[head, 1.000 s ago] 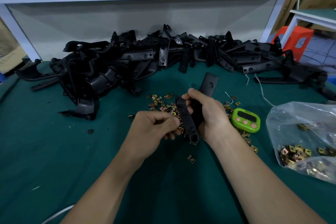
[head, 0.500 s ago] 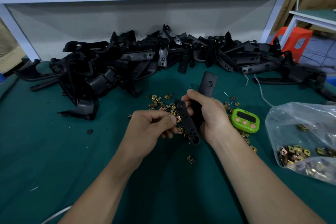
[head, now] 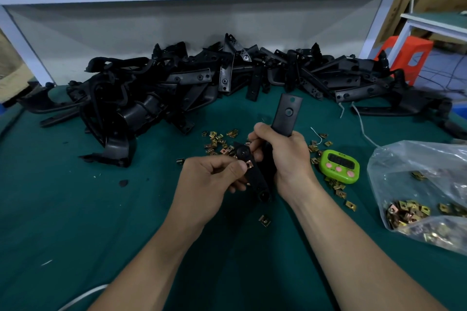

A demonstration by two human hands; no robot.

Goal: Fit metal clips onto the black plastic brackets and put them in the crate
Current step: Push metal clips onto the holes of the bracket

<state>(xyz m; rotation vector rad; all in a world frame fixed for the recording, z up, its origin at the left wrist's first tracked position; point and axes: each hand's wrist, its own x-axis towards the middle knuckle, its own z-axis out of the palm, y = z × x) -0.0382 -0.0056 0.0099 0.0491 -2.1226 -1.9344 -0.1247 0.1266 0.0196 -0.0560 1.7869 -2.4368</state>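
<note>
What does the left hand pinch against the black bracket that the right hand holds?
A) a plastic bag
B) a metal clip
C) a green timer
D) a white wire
B: the left hand pinches a small brass-coloured metal clip against the black bracket, which the right hand grips.

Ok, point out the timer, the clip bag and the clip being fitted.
timer (head: 339, 165): head view, front face.
clip bag (head: 417, 184): head view, clear side.
clip being fitted (head: 249, 164): head view, flat top.
</note>
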